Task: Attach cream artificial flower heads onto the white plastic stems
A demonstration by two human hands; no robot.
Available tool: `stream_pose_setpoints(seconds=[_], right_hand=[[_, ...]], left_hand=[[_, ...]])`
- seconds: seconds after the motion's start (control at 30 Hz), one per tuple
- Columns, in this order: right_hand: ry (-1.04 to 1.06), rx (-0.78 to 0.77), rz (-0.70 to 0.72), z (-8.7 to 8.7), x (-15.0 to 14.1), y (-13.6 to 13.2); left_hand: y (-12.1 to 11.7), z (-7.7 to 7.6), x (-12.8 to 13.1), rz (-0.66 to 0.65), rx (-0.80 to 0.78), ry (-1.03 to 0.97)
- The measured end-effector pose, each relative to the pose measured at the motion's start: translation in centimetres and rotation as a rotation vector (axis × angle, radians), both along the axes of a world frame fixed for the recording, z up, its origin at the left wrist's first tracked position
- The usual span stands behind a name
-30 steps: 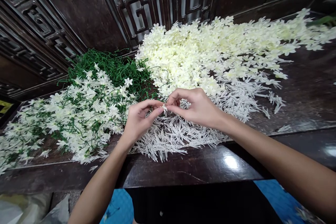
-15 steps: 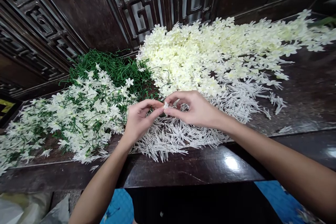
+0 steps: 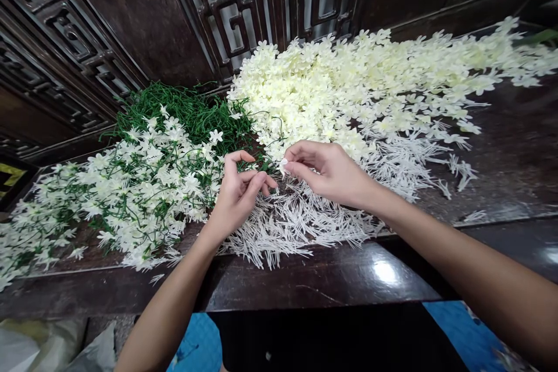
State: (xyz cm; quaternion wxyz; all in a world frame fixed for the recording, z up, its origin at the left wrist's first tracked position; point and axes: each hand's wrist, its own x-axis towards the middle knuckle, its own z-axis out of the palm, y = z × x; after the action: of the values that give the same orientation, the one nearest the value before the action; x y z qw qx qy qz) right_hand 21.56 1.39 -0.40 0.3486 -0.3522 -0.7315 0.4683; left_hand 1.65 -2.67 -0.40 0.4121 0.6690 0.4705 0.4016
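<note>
My right hand point(image 3: 329, 168) pinches a small white artificial flower point(image 3: 283, 166) between thumb and fingertips. Just left of it, my left hand point(image 3: 242, 189) has its index finger raised away from the thumb, and I see nothing clearly held in it. Both hands hover over a pile of thin white stamen-like strands point(image 3: 300, 226). Behind my right hand spreads a heap of loose cream-white petal flowers point(image 3: 314, 87). White flowers on green stems point(image 3: 161, 186) lie left of my left hand, with a tangle of bare green stems point(image 3: 183, 110) behind them.
Everything rests on a dark wooden bench point(image 3: 322, 279) with a carved lattice back point(image 3: 235, 6) along its far side. A few strands point(image 3: 462, 171) lie scattered at the right. Plastic bags point(image 3: 39, 343) sit at lower left, and blue cloth point(image 3: 200, 337) shows below the bench.
Both hands were together pinching the small white flower. Now they are apart: the left fingers have spread, and the right hand has shifted slightly right with the flower.
</note>
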Motion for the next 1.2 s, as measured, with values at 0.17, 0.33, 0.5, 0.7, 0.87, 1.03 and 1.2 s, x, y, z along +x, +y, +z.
stream_pose_setpoints(seconds=[0.17,0.33,0.5,0.7,0.87,1.03,1.2], right_hand=[[0.013,0.025,-0.018,0.23,-0.06,0.04],[0.04,0.019,-0.004,0.4,-0.02,-0.05],[0.05,0.023,0.008,0.26,0.01,-0.12],[0.04,0.035,0.031,0.07,-0.19,-0.23],[-0.012,0.067,0.041,0.07,-0.28,-0.44],[-0.053,0.113,0.056,0.02,-0.34,-0.64],[-0.02,0.076,0.062,0.12,-0.54,-0.75]], left_hand=[[0.07,0.19,0.08,-0.034,0.032,0.086],[0.09,0.24,0.01,-0.05,0.014,0.062],[0.05,0.16,-0.02,-0.065,0.016,0.086],[-0.05,0.38,0.05,-0.086,0.028,0.166],[-0.14,0.14,-0.08,-0.083,0.062,0.23],[-0.19,-0.11,-0.07,-0.079,0.075,0.284],[-0.24,0.0,0.15,-0.042,0.169,0.33]])
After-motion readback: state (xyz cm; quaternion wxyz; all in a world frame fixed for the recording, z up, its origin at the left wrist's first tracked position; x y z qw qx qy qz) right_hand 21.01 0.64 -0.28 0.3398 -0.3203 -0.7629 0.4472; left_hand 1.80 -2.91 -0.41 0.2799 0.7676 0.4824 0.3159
